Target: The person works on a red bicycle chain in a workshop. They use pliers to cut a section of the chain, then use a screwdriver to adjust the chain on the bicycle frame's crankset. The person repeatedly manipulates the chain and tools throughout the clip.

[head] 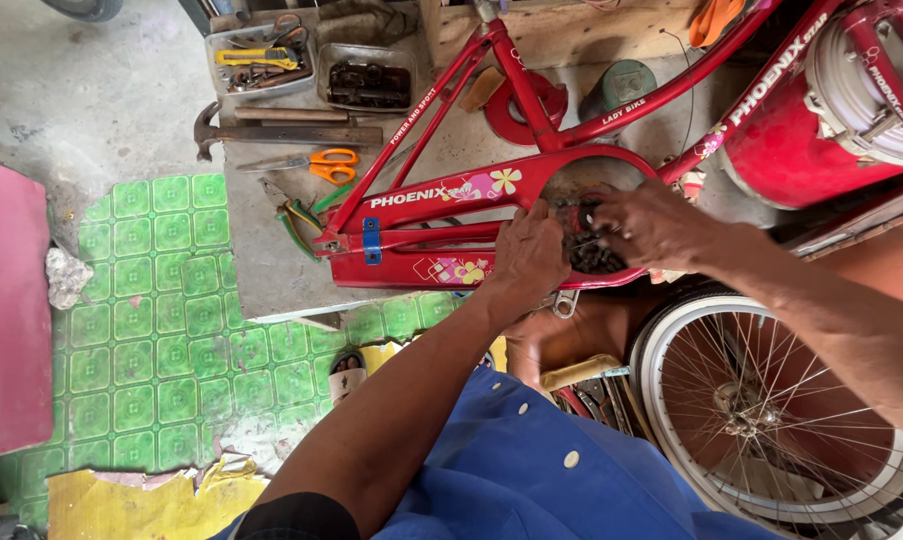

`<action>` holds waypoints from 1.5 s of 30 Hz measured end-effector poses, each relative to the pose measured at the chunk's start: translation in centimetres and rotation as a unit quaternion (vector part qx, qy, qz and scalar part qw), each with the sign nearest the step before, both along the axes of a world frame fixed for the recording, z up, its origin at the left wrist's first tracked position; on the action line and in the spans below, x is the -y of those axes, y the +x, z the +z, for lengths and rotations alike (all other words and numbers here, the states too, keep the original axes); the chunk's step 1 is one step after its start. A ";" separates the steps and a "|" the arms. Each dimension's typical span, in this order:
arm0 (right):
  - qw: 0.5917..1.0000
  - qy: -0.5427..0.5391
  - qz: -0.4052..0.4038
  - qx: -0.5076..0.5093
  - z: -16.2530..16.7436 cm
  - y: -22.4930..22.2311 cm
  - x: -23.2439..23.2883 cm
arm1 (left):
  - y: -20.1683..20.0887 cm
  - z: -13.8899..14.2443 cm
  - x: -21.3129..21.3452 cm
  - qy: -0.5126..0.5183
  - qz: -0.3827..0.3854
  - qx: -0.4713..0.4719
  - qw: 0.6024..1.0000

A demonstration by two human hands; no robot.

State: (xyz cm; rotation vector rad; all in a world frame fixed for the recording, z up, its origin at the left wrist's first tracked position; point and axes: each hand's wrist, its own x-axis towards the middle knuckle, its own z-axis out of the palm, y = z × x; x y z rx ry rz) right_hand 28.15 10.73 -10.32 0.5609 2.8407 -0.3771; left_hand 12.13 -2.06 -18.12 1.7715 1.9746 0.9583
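A red bicycle frame (452, 195) lies across the concrete floor, its red chain guard (532, 180) open at a round hole. Inside the hole sits the dark chainring with chain (590, 250). My left hand (528, 255) presses on the guard's lower edge just left of the chainring, fingers curled against it. My right hand (652, 225) reaches in from the right, its fingertips on the chainring area; what they pinch is hidden. A spanner end (566, 302) pokes out below my left hand.
A spoked wheel (772, 410) with a white tyre lies at lower right. Orange-handled scissors (317, 163), a hammer (272, 132), pliers (297, 220) and two tool trays (262, 60) lie at upper left. Green patterned flooring (162, 330) and a pink board (7, 310) are on the left.
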 end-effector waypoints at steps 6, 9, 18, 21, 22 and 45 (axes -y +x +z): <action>0.999 -0.020 -0.011 0.028 1.7 0.1 0.0 | 0.2 0.3 0.7 0.031 0.006 0.014 0.999; 0.997 0.052 0.051 -0.019 1.2 -1.2 1.2 | 0.0 0.7 0.8 0.059 0.011 -0.001 0.998; 0.999 0.011 -0.028 0.037 2.0 -1.6 1.3 | -6.7 0.4 6.3 0.131 0.107 0.028 0.985; 0.999 0.024 0.022 0.023 1.5 -2.5 2.0 | -8.5 0.3 8.0 0.133 0.120 0.018 0.984; 0.999 0.027 0.022 0.017 1.3 -2.7 2.1 | -8.9 0.2 8.4 0.132 0.115 0.015 0.984; 0.981 0.063 0.039 -0.178 -1.3 -3.9 5.4 | -17.9 -1.3 16.6 0.015 0.259 0.015 0.966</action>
